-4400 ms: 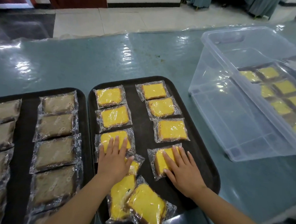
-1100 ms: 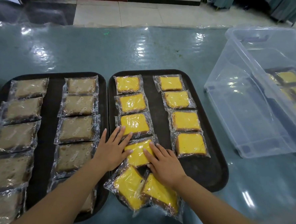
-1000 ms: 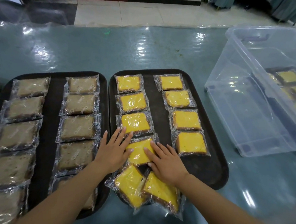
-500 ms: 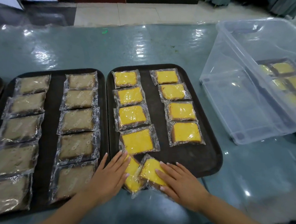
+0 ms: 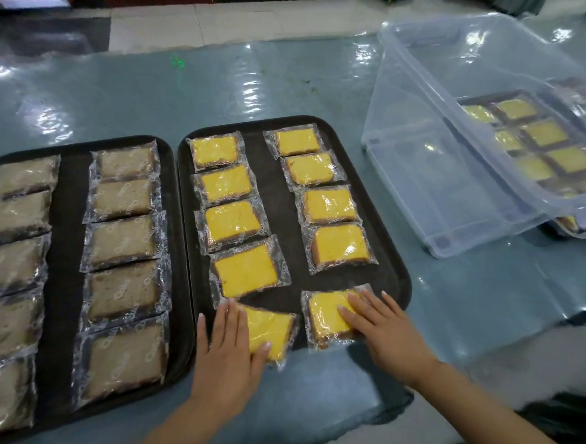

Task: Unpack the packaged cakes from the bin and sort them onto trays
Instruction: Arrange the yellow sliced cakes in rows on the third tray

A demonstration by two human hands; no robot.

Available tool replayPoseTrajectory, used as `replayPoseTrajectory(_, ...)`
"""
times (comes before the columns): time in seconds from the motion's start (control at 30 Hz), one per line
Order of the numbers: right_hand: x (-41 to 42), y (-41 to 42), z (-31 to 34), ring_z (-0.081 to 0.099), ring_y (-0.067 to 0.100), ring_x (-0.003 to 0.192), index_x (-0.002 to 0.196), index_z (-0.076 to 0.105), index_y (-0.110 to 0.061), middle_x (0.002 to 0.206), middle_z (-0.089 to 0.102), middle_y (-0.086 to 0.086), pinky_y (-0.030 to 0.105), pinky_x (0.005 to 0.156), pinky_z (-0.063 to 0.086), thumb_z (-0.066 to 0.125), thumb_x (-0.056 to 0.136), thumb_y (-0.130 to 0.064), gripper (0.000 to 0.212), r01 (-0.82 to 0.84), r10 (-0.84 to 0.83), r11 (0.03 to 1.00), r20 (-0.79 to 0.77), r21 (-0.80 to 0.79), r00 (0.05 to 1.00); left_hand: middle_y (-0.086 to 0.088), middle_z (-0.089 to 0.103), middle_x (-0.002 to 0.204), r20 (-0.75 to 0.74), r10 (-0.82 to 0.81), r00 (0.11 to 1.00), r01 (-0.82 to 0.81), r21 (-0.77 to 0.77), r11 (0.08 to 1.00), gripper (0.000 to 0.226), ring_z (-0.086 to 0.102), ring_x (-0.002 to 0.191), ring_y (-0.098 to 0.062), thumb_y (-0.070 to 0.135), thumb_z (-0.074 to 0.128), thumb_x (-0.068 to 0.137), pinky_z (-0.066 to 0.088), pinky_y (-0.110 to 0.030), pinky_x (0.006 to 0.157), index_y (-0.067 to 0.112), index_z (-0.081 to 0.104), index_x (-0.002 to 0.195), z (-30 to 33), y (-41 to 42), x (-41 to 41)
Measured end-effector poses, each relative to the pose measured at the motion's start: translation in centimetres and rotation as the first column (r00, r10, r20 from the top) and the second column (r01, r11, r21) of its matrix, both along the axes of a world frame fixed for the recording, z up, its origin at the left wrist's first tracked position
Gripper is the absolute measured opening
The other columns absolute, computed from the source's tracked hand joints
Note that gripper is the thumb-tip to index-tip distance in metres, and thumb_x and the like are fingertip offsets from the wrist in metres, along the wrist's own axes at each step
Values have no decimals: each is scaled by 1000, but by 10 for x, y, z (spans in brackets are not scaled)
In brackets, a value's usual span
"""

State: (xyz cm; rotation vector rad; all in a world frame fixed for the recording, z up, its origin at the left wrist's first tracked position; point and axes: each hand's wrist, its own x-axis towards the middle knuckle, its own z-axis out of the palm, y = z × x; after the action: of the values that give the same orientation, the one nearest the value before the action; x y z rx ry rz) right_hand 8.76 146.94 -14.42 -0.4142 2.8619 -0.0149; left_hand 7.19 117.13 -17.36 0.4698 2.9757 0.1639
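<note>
Both wrapped yellow cakes, stacked at the tray's near edge a moment ago, now lie apart. Left hand (image 5: 227,350), fingers flat, presses the tilted left cake (image 5: 269,326); right hand (image 5: 384,327), fingers flat, rests on the right cake (image 5: 327,315), both on the black tray (image 5: 393,262). Clear bin (image 5: 436,151) stands right, tilted.

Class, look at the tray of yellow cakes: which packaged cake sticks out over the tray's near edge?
The yellow cake under the left hand, last in the left column. It lies skewed, its near corner past the tray rim; the others lie fully on the tray.
</note>
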Motion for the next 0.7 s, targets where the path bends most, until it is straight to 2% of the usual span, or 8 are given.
replayPoseTrajectory(0.07, 0, -2, 3, 50, 30, 127, 136, 49, -25, 139, 53, 6, 44, 115, 24, 72, 72, -17, 69, 34, -35, 999, -4, -19, 999, -12, 33, 151, -57, -138, 989, 140, 33, 990, 61, 16, 144, -26, 45, 24, 98, 8, -50, 114, 5, 38, 142, 2, 4, -3)
replayPoseTrajectory(0.13, 4, -9, 4, 40, 29, 136, 143, 41, -25, 147, 43, 5, 42, 114, 21, 39, 98, -32, 45, 54, -53, 997, 16, -58, 998, -7, 35, 150, -34, -294, 955, 295, 31, 955, 55, 13, 145, -22, 41, 21, 100, 13, -46, 112, 12, 40, 142, 0, 2, -7)
replayPoseTrajectory(0.23, 9, -17, 4, -10, 20, 145, 153, 8, -32, 154, -7, -6, 32, 113, -10, -8, 89, -62, 72, 59, -50, 997, 142, -53, 989, -3, 42, 147, 65, -362, 930, 364, -12, 931, 53, 16, 143, -20, 46, 17, 103, 15, -43, 109, 18, 42, 141, -5, -3, -14)
replayPoseTrajectory(0.4, 4, -8, 3, -21, 21, 144, 147, -13, -37, 156, -16, -4, 30, 108, -21, -12, 84, -69, 71, 43, -41, 999, 157, -14, 987, -6, 45, 144, 207, -243, 948, 251, -17, 968, 60, 36, 135, -27, 51, 13, 101, 11, -41, 109, 17, 44, 140, -3, 15, -9)
replayPoseTrajectory(0.47, 0, -1, 1, -21, 23, 144, 145, -17, -37, 157, -17, 0, 33, 111, -19, -16, 81, -70, 73, 52, -55, 998, 165, 19, 985, -8, 22, 154, 198, -171, 965, 176, -12, 984, 75, 16, 142, -30, 58, -8, 95, -3, -41, 113, 16, 25, 148, 1, 27, -6)
replayPoseTrajectory(0.57, -10, 10, -2, -20, 25, 144, 145, -17, -36, 158, -14, 1, 36, 112, -18, -25, 77, -71, 78, 80, -85, 996, 137, 45, 987, -2, -29, 149, 277, -91, 956, 101, -20, 995, 99, -28, 139, -25, 63, -47, 58, -24, -42, 111, 20, -21, 144, 6, 44, -2)
replayPoseTrajectory(0.63, -12, 12, -2, -20, 24, 143, 146, -15, -37, 159, -10, 1, 36, 112, -17, -23, 79, -71, 76, 92, -94, 995, 120, 25, 988, -4, -33, 147, 269, -61, 961, 74, -38, 997, 100, -30, 139, -26, 61, -50, 53, -22, -45, 110, 19, -27, 141, 12, 50, -3)
replayPoseTrajectory(0.7, -10, 9, -2, -24, 26, 142, 147, -15, -40, 158, -15, 0, 37, 111, -19, -18, 82, -70, 72, 76, -75, 997, 129, 3, 989, -7, -23, 152, 222, -20, 975, 29, -34, 999, 94, -21, 142, -27, 62, -40, 68, -15, -47, 114, 16, -18, 146, 6, 51, -6)
